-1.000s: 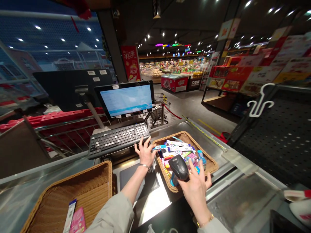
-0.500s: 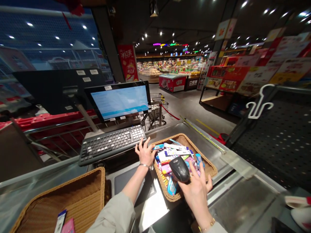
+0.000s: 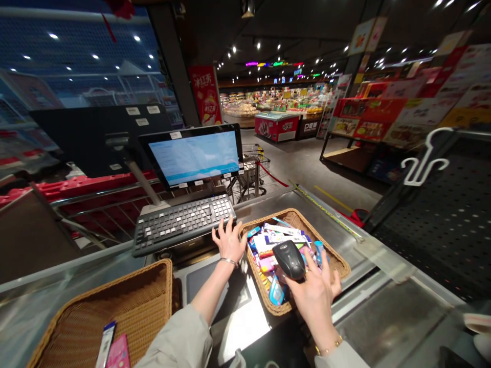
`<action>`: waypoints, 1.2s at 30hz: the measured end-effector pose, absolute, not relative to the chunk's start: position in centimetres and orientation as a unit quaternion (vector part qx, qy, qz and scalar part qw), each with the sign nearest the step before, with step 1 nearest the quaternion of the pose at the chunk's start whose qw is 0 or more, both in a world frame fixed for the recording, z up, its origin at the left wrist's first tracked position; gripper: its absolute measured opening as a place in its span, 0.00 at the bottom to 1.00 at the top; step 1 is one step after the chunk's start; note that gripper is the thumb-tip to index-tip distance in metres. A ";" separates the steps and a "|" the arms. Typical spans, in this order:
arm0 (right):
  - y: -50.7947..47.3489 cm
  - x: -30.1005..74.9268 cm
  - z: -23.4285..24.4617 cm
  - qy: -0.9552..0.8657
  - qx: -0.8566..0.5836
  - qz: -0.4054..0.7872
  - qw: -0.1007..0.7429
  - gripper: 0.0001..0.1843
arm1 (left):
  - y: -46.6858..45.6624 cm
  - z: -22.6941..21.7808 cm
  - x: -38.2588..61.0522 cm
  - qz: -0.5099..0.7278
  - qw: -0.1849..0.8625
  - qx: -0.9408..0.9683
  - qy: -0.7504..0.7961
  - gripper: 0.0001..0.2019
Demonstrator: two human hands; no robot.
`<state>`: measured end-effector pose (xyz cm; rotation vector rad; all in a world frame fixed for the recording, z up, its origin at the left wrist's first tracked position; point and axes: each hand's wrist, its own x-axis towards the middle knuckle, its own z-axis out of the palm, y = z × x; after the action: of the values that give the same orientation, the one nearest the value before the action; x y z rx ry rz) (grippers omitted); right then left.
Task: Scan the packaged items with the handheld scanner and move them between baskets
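Note:
My right hand is closed round a black handheld barcode scanner, held over the near edge of a wicker basket full of several small colourful packets. My left hand is open, fingers spread, its fingertips at the right end of a grey keyboard. Above the keyboard a till screen glows light blue. A second wicker basket at the lower left holds a blue-white stick packet and a pink packet.
A steel checkout counter runs under both baskets, with a flat scanner plate between them. A black perforated panel with a white hook stands at the right. Red trolleys and a rail sit behind the till. Shop aisles lie beyond.
The view has swung slightly left and back. My right hand with the scanner has stayed over the basket's near edge; my left hand has stayed at the keyboard's right end.

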<state>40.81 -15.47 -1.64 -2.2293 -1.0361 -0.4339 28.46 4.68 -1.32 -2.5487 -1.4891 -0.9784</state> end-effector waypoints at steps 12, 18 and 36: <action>-14.4 37.5 0.3 -0.434 -0.821 -0.173 0.327 0.15 | 2.0 1.6 22.4 -0.315 0.022 -0.799 -0.511 0.22; -14.0 34.5 0.9 -0.473 -0.803 -0.150 0.330 0.18 | 0.7 1.4 17.6 -0.300 0.035 -0.796 -0.524 0.22; -11.9 25.3 -1.1 -0.598 -0.736 -0.066 0.310 0.07 | -2.0 -2.5 0.6 -0.265 0.054 -0.742 -0.614 0.18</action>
<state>25.27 -11.89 -1.05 -1.9451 -1.5795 -0.1753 0.65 -1.98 -2.47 -2.2525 -1.8646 -0.8038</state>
